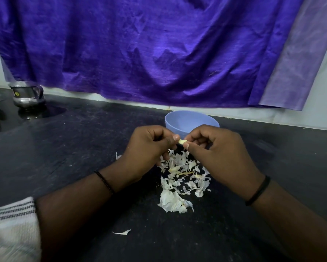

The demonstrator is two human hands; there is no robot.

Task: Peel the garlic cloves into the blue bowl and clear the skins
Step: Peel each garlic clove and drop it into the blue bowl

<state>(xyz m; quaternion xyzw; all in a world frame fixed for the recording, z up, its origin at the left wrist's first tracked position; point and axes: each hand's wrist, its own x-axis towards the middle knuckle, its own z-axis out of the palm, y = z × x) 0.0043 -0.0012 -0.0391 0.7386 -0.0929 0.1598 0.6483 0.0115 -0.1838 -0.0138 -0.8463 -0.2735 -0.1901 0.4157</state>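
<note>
A small pale garlic clove (182, 142) is pinched between the fingertips of both hands, just in front of the blue bowl (192, 121). My left hand (147, 148) holds its left end with curled fingers. My right hand (213, 150) pinches its right end between thumb and forefinger. Below the hands, a loose pile of white garlic skins (179, 182) is spread on the black counter. The bowl's inside is mostly hidden from this angle.
A steel jug (27, 95) stands at the far left of the black counter (83, 148). A purple cloth (158, 50) hangs on the wall behind. One stray skin (122, 232) lies near the front. A striped white cloth (11, 224) sits at the lower left.
</note>
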